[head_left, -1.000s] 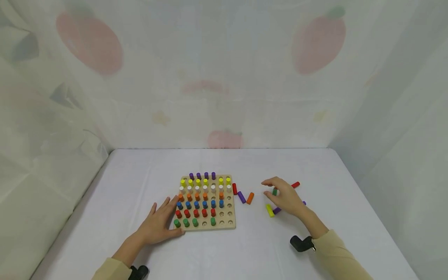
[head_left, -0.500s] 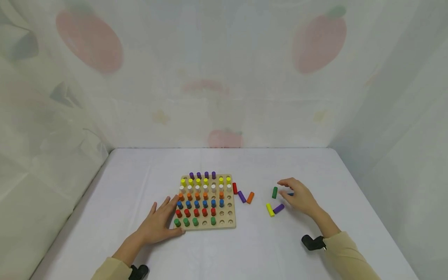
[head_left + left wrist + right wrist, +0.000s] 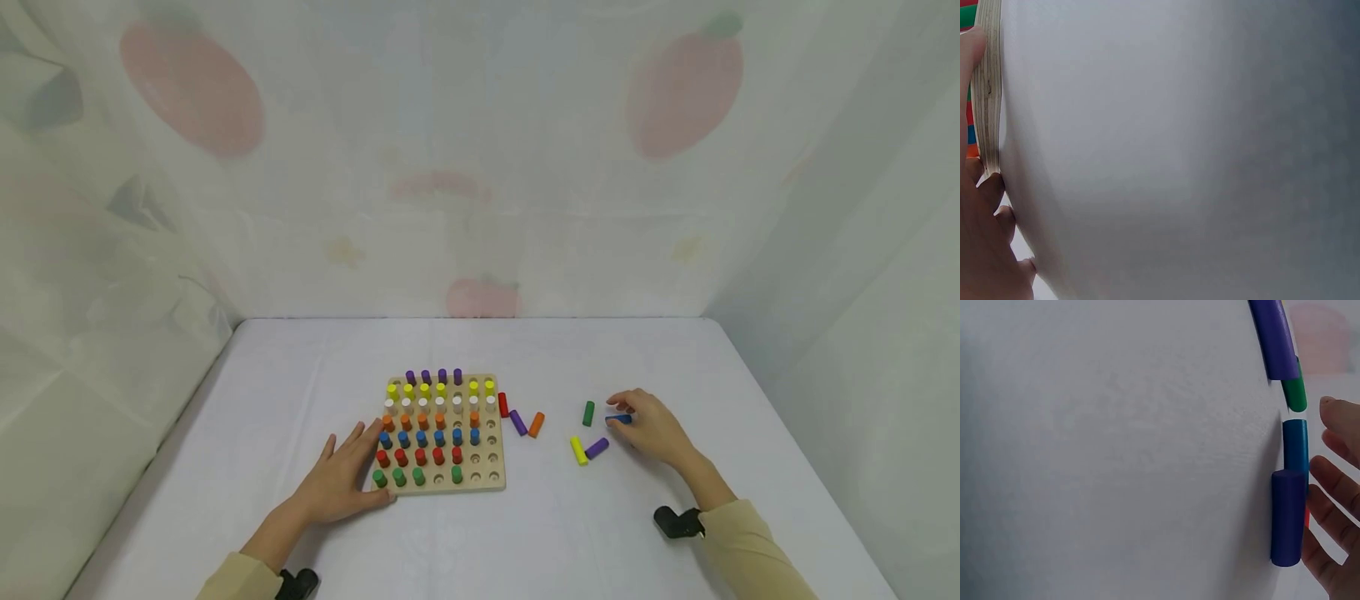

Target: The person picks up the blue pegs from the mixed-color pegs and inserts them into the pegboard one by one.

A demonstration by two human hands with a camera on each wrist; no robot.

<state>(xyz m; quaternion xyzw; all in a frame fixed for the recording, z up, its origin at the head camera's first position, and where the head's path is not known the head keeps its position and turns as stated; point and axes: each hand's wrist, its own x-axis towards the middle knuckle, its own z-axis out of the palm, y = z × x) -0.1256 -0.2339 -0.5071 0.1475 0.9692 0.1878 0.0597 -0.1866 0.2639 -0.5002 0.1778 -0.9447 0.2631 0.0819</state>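
Note:
A wooden pegboard [image 3: 482,481] lies on the table, set with rows of colored pegs and several bare holes. My left hand [image 3: 341,481] rests against its left side, fingers spread, thumb at the front corner. The left wrist view shows the board's layered edge [image 3: 988,87] beside the thumb. My right hand [image 3: 652,427] is over a blue peg [image 3: 618,418] lying on the table, thumb and fingers on either side of it. In the right wrist view, the fingers [image 3: 1335,478] are apart near the blue peg [image 3: 1295,440]; whether they touch it I cannot tell.
Loose pegs lie right of the board: red [image 3: 503,405], purple [image 3: 518,422] and orange [image 3: 536,424]. Closer to my right hand are green [image 3: 588,413], yellow [image 3: 578,451] and purple [image 3: 597,448] ones. Another purple peg [image 3: 1287,519] shows in the right wrist view.
My right hand has moved right, away from the green peg and to the blue peg, its fingers now around it. The left hand and the board have stayed still.

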